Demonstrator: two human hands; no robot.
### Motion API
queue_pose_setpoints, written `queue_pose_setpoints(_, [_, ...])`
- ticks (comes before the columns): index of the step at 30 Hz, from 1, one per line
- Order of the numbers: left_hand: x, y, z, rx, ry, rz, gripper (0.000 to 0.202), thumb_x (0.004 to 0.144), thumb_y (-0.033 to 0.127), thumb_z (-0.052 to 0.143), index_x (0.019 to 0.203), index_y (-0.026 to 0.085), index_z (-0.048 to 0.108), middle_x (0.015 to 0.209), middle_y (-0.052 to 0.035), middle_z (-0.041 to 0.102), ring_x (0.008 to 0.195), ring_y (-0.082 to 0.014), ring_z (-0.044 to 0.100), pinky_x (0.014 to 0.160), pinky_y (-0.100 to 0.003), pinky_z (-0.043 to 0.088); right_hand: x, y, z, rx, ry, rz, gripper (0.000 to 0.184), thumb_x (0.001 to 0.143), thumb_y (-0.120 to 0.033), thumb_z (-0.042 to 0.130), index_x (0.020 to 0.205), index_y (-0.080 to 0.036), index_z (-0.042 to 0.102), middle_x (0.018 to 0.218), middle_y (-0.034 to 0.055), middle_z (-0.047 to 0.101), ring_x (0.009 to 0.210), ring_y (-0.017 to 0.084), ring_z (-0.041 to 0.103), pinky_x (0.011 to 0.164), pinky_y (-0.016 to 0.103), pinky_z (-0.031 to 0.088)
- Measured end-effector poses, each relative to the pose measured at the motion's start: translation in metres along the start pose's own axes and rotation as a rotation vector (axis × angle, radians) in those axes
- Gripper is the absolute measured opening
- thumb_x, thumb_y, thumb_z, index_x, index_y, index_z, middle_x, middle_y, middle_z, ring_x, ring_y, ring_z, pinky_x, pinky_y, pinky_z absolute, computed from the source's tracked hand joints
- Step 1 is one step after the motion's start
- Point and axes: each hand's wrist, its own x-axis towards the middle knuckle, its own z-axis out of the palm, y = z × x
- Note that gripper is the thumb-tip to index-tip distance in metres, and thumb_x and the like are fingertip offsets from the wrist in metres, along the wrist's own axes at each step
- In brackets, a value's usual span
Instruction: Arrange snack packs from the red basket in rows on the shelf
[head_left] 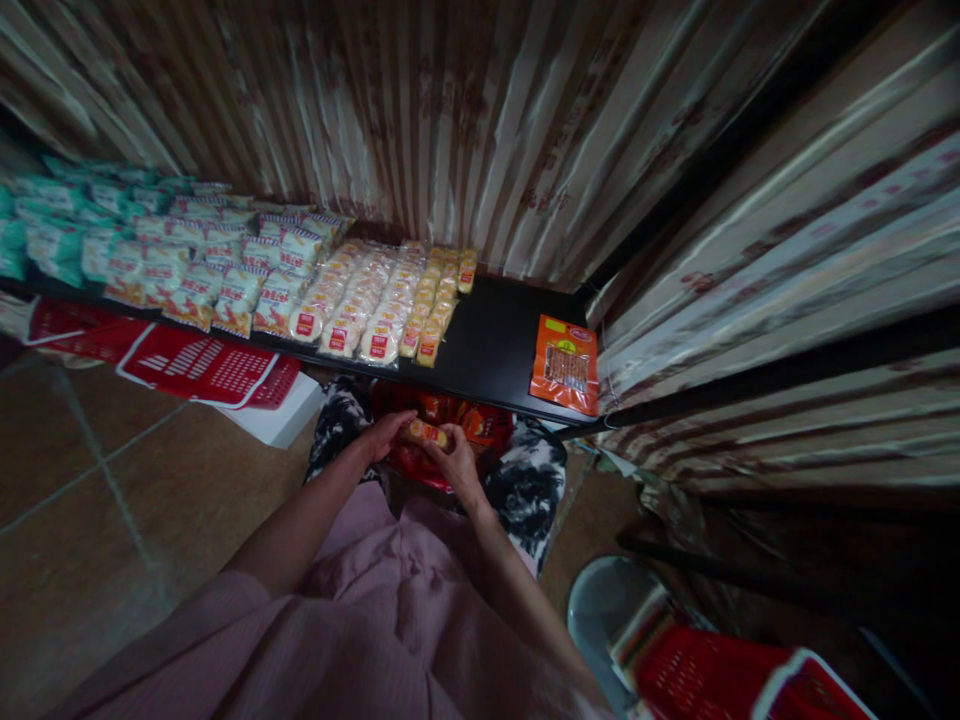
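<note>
Low between my knees, a small yellow snack packet (426,432) with a red label is held by both hands. My left hand (390,434) is closed on its left end, and my right hand (456,462) grips it from the right and below. Under the hands sits a red basket (499,428) with orange-red packets inside, partly hidden by my hands and legs. Just beyond, on the black shelf (487,335), similar yellow packets (431,325) lie in overlapping rows beside rows of round white crackers (381,338) in clear wrappers.
Further left on the shelf stand white-and-orange snack bags (274,300) and teal bags (56,245). An orange pouch (566,365) lies at the right end. Red baskets (202,362) and a white box (277,420) are below left. A grey stool (600,600) and red basket (720,670) stand lower right.
</note>
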Motion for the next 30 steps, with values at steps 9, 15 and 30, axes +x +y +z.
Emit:
queue_pose_setpoints(9, [0.005, -0.015, -0.004, -0.24, -0.038, 0.138, 0.011, 0.079, 0.016, 0.056, 0.086, 0.012, 0.064, 0.078, -0.0049, 0.069, 0.067, -0.0139, 0.065, 0.062, -0.025, 0.052, 0.001, 0.01, -0.002, -0.063, 0.125, 0.004, 0.039, 0.068, -0.045, 0.064, 0.094, -0.019, 0.052, 0.084, 0.0013, 0.059, 0.07, 0.014, 0.055, 0.068, 0.025, 0.046])
queue_pose_setpoints(15, [0.001, -0.021, 0.005, -0.278, -0.015, 0.175, 0.011, 0.075, 0.012, 0.063, 0.086, 0.011, 0.063, 0.083, -0.0067, 0.069, 0.073, -0.0138, 0.065, 0.068, -0.024, 0.052, 0.001, 0.015, -0.003, -0.102, 0.173, -0.026, 0.038, 0.069, -0.046, 0.063, 0.093, -0.019, 0.051, 0.085, 0.0012, 0.058, 0.074, 0.014, 0.055, 0.071, 0.026, 0.045])
queue_pose_setpoints(30, [0.001, -0.031, 0.015, -0.407, 0.081, 0.237, 0.012, 0.069, 0.009, 0.066, 0.08, 0.014, 0.062, 0.074, -0.0011, 0.066, 0.067, -0.0114, 0.062, 0.067, -0.023, 0.048, -0.007, 0.015, 0.001, -0.194, 0.161, -0.194, 0.022, 0.077, -0.034, 0.054, 0.093, -0.018, 0.053, 0.091, 0.0031, 0.058, 0.081, 0.015, 0.054, 0.072, 0.026, 0.044])
